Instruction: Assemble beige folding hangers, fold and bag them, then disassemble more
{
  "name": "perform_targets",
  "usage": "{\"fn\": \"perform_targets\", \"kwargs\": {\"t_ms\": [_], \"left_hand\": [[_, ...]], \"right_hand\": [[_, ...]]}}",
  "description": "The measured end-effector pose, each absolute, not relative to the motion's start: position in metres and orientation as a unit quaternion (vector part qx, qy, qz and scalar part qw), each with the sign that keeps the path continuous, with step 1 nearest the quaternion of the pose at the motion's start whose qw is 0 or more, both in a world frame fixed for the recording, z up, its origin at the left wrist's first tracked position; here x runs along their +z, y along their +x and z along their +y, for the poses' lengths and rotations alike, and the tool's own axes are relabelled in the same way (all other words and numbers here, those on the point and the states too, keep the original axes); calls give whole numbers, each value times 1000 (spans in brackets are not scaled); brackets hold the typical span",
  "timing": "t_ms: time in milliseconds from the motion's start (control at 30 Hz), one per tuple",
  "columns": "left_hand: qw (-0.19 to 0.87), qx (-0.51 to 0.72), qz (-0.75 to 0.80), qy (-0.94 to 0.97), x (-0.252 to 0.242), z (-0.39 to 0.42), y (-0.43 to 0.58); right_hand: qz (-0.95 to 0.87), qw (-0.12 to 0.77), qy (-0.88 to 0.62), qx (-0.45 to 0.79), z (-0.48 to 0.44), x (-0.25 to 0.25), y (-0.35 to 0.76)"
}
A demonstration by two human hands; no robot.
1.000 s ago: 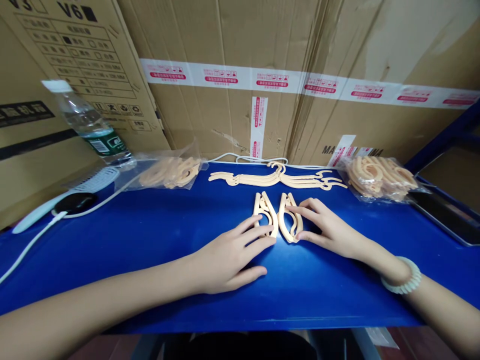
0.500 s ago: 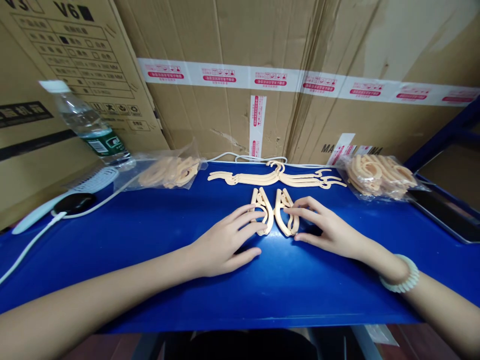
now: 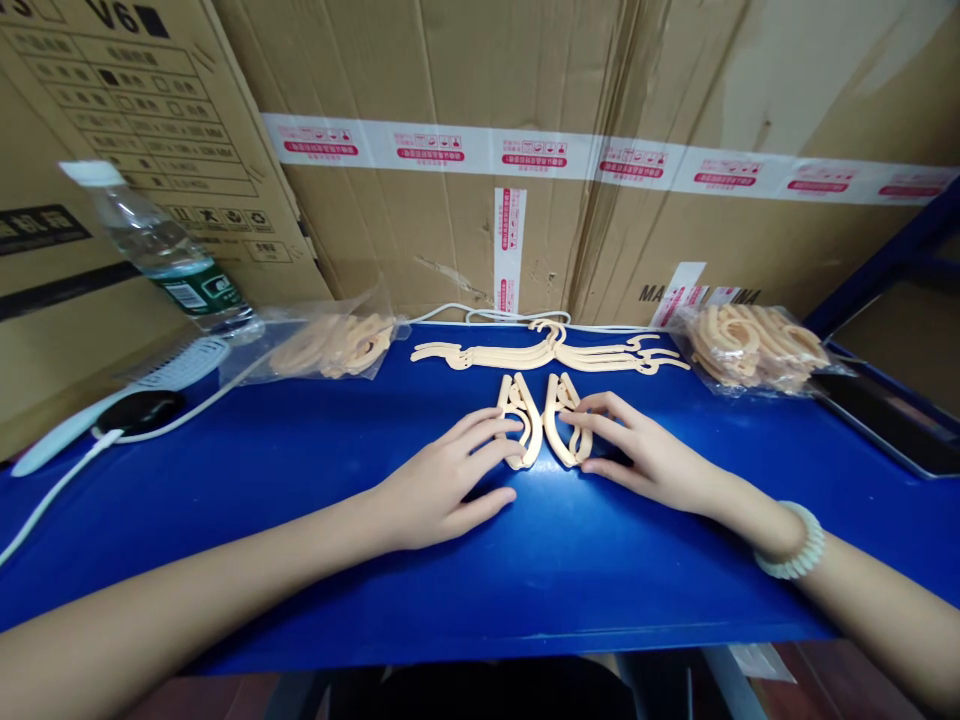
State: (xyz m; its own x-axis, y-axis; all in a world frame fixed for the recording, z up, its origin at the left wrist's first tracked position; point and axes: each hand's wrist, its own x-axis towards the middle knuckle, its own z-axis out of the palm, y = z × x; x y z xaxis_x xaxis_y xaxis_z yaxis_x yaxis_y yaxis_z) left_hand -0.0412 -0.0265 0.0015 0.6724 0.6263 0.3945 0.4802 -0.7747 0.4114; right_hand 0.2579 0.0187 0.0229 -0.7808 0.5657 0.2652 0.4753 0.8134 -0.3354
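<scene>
While both hands work near the middle of the blue table (image 3: 450,610), two folded loops of cream hanger lie side by side between them. The left hand (image 3: 439,488) is spread, its long fingers curving onto the left loop (image 3: 535,425) and its thumb held well away, so it does not close around the piece. The right hand (image 3: 652,450) is loosely bent, with fingertips on the right loop (image 3: 553,430) and the thumb at its lower end; whether they pinch it, I cannot tell from this angle. A pale bracelet (image 3: 799,545) circles the right wrist.

Just beyond the loops lies a group of opened cream hangers (image 3: 517,356), laid close together with their hooks pointing toward the cardboard behind.

To the left of these sits a clear plastic bag (image 3: 259,368) holding folded cream hangers (image 3: 364,345). To the right, another clear bag (image 3: 836,365) holds a fuller heap of folded cream hangers (image 3: 726,345), with a dark tablet (image 3: 892,420) just beside it.

At the far left corner stands a clear bottle (image 3: 191,285) with a white cap and a green label. Near it are a pale blue brush (image 3: 187,362) and a black rounded object (image 3: 140,412) attached to a white cable (image 3: 60,495). A printed carton (image 3: 247,130) stands behind the bottle.
</scene>
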Motion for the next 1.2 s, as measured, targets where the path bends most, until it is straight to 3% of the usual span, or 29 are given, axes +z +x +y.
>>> {"fn": "perform_targets", "kwargs": {"t_ms": [400,1067,1200], "left_hand": [[404,407,435,695,-4,13,-62],[440,405,427,679,-10,12,-61],[444,400,429,677,-10,12,-61]], "right_hand": [[-895,194,-401,37,59,31,312],[-887,92,-453,-9,92,-1,335],[-892,109,-439,-20,93,-1,335]]}}
